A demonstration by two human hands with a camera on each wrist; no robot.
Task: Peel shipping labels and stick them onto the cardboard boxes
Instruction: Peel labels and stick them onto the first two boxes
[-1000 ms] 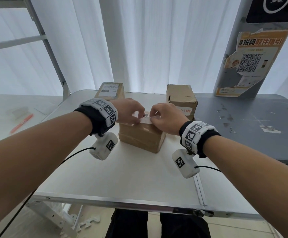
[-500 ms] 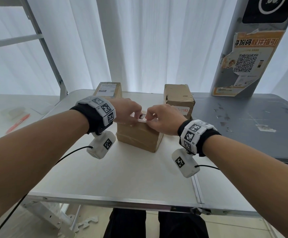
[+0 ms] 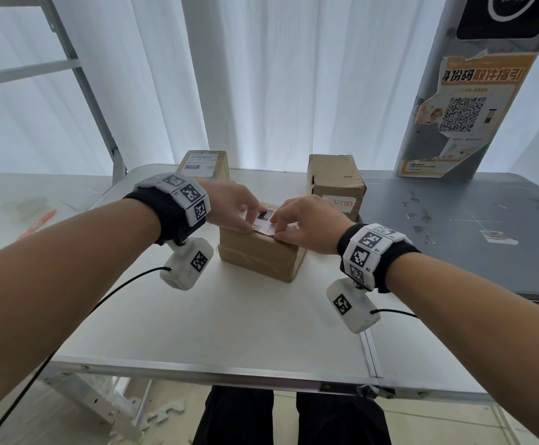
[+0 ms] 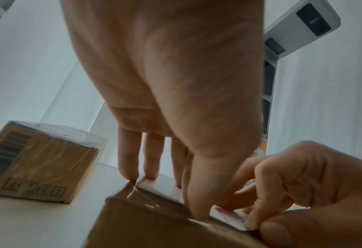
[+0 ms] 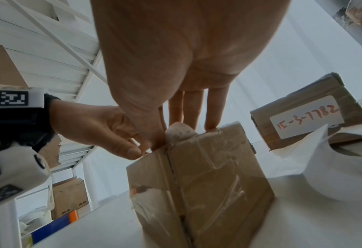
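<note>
A taped cardboard box (image 3: 258, 255) stands mid-table. A white shipping label (image 3: 263, 220) with a black "150" patch lies over its top. My left hand (image 3: 245, 216) pinches the label's left end between thumb and fingers. In the left wrist view its fingertips (image 4: 131, 176) touch the box top (image 4: 154, 226) and the thumb bears on the label (image 4: 161, 189). My right hand (image 3: 277, 224) pinches the label's near right corner. The right wrist view shows its straight fingers (image 5: 194, 109) reaching down onto the box (image 5: 207, 176).
Another box with a printed label (image 3: 204, 165) stands at the back left. One with a handwritten sticker (image 3: 334, 184) stands back right. A curled white paper sheet (image 5: 324, 167) lies right of the near box. A grey tabletop (image 3: 454, 236) and poster stand (image 3: 463, 101) are to the right.
The label has come down flatter on the box top and more of its printed face shows. Both hands keep hold of it over the box.
</note>
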